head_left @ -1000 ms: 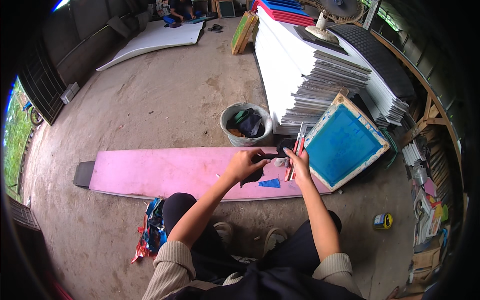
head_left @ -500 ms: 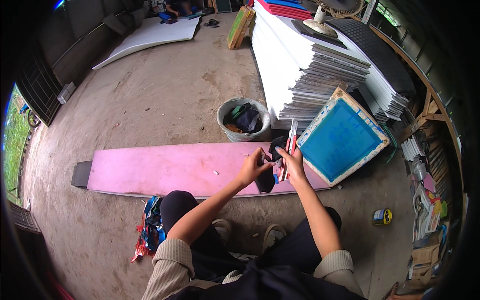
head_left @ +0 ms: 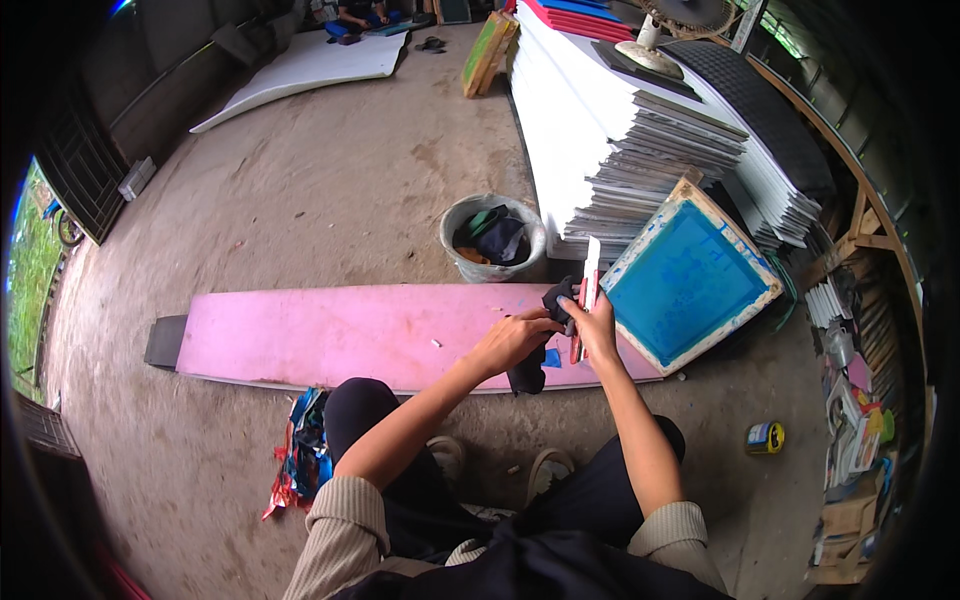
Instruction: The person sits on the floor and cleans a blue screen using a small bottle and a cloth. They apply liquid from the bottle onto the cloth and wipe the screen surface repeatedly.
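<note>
My left hand (head_left: 512, 340) is closed, its fingers pinching a black cloth (head_left: 526, 376) that hangs down over the front edge of a long pink board (head_left: 320, 335). More of the cloth bunches up between my two hands. My right hand (head_left: 598, 328) is closed around a slim red-and-white tool (head_left: 589, 272), its pale end pointing up and away; its exact kind is not clear. The right thumb also presses on the bunched cloth. A small blue scrap (head_left: 552, 357) lies on the board below my hands.
Beyond the board stands a bucket (head_left: 447, 240) of cloths. A blue-meshed printing frame (head_left: 690, 285) leans against stacked white sheets (head_left: 575, 120) at right. A yellow-rimmed can (head_left: 764, 438) sits right of my knee, crumpled foil (head_left: 303, 450) at left. Another person (head_left: 362, 14) sits far off.
My left hand has come closer to my right, and its fingers now meet the bunched cloth there. The red-and-white tool has turned, showing a broader pale end. The view has shifted slightly.
</note>
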`<action>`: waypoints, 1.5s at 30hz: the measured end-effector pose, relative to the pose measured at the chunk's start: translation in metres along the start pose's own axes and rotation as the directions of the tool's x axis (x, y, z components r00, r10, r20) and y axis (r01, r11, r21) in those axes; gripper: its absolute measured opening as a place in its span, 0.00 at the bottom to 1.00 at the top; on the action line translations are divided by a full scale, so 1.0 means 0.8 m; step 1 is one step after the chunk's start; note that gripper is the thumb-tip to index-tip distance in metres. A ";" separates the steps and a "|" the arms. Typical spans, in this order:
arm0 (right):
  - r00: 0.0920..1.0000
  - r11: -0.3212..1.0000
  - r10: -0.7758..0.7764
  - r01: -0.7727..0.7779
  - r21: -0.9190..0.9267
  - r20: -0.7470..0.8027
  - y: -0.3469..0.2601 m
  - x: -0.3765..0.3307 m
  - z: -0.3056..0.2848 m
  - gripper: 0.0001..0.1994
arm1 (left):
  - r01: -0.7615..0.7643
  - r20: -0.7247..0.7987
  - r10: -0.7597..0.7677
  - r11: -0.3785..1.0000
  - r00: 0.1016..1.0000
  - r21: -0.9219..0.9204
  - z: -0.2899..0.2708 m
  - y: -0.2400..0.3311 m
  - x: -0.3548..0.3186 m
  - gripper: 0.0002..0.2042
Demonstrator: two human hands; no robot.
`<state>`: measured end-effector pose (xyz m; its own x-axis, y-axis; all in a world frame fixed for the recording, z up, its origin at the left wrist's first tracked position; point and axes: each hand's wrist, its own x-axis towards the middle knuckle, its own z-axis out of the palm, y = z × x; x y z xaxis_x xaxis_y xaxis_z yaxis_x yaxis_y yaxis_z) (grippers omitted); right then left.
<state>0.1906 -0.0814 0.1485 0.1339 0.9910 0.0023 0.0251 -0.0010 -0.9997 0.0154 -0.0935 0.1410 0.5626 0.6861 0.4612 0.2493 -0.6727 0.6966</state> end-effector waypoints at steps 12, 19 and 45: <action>0.852 0.407 -0.374 0.506 -0.761 0.366 -0.043 -0.034 0.005 0.08 | 0.217 -0.187 -0.287 0.921 0.940 -0.324 -0.054 -0.046 0.005 0.21; 0.840 0.189 -0.313 0.512 -0.838 0.443 -0.042 -0.050 0.030 0.09 | 0.223 -0.201 -0.261 0.956 0.944 -0.189 -0.052 -0.048 0.002 0.22; 0.899 -0.236 0.429 0.206 -0.950 0.088 0.134 -0.018 -0.043 0.11 | 0.321 -0.082 -0.338 0.932 0.938 -0.170 0.020 0.000 -0.020 0.23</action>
<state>0.2254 -0.1000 0.0420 0.0438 0.9024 -0.4287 0.9625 0.0769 0.2603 0.0188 -0.1090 0.1246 0.3790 0.8932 0.2420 0.2788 -0.3596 0.8905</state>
